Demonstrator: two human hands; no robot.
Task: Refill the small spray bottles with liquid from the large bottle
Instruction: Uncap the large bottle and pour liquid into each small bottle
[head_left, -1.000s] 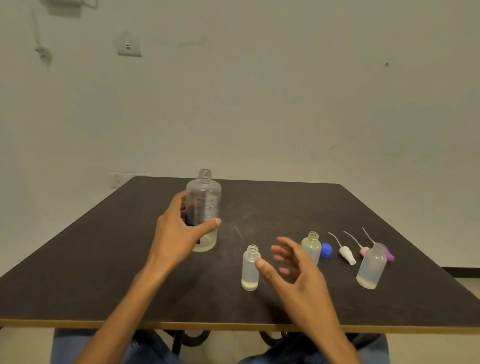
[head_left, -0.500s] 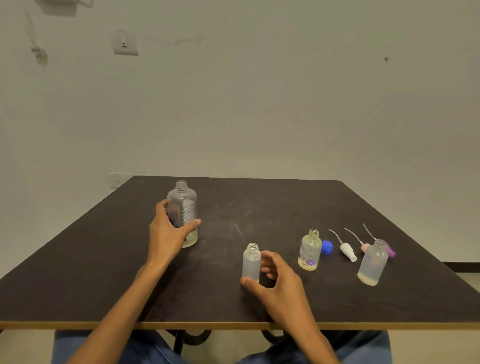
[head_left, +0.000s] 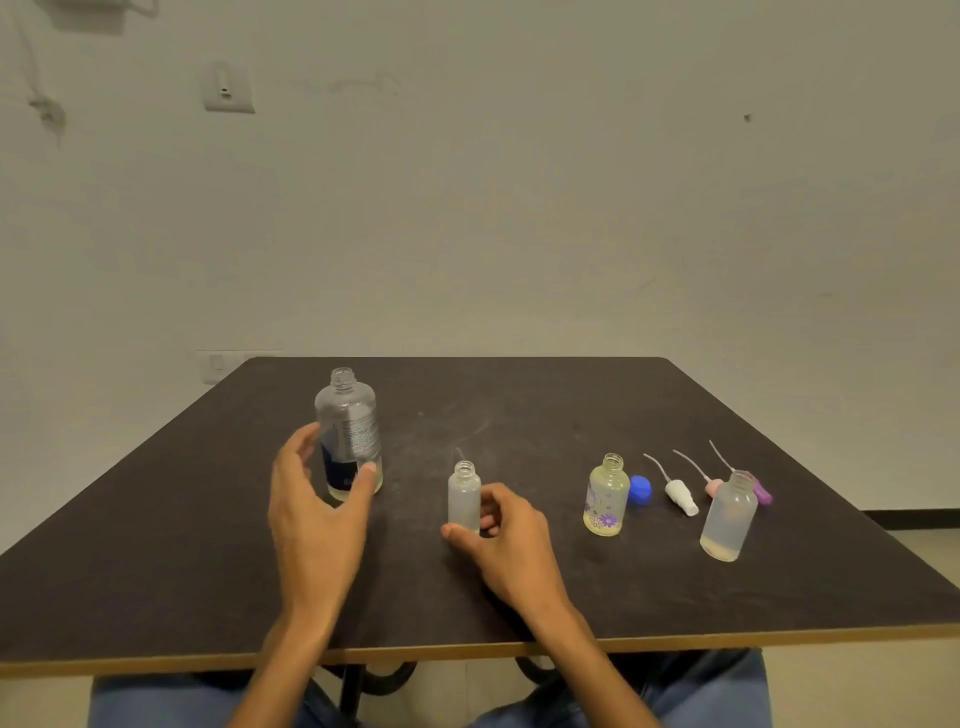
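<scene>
L hand (head_left: 317, 512) cupped loosely round large clear uncapped bottle (head_left: 349, 434), upright on dark table (head_left: 156, 561); thumb tip touches it, firm grasp can't tell. R hand (head_left: 506, 540) pinches small frosted uncapped bottle (head_left: 464, 498), upright, centre. Further right: flower-print bottle (head_left: 606, 496), blue cap (head_left: 640, 489), three spray heads (head_left: 683, 496), wider frosted bottle (head_left: 728, 517).

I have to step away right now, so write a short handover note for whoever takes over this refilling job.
Left hand: open, fingers around the uncapped large bottle, which stands on the table nearly empty.
Right hand: grips the small frosted bottle, upright, open.
Flowered bottle and right-hand frosted bottle stand open, each with a little liquid.
Blue cap and three spray heads lie loose between them.
Left: pour, refit tops.
</scene>
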